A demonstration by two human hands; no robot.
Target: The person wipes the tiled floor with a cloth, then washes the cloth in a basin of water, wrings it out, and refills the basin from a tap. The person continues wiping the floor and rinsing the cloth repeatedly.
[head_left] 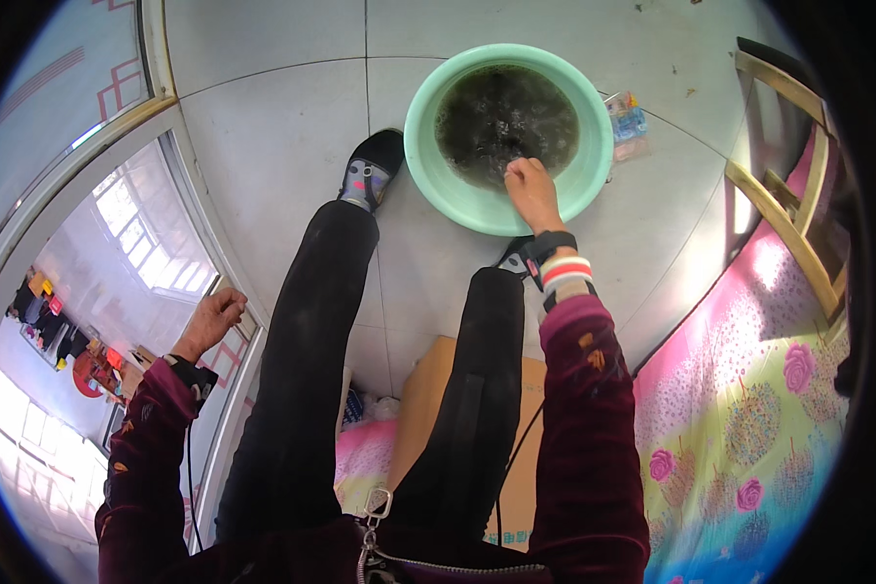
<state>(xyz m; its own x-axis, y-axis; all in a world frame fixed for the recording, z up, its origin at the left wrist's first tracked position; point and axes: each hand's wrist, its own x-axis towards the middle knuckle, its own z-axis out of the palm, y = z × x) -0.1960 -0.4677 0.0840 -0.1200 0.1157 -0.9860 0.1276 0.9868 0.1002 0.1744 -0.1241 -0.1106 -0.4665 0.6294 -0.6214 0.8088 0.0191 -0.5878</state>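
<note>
A pale green plastic basin (594,146) stands on the floor, with dark, murky water (506,107) in it. Over the near part of that water is my right hand (532,190), its fingers pressed together. What they pinch, if anything, I cannot make out against the dark water. Off to the left, my left hand (214,319) hangs in the air by the glass door panel (78,234). Its fingers are curled in, and nothing shows in them. Both wrists wear dark bands.
A small colourful plastic packet (628,127) lies right of the basin. Further right are a wooden chair frame (788,209) and a flowered cloth (749,438). Below my legs stands a cardboard box (428,389). My shod feet (372,165) flank the basin's near side.
</note>
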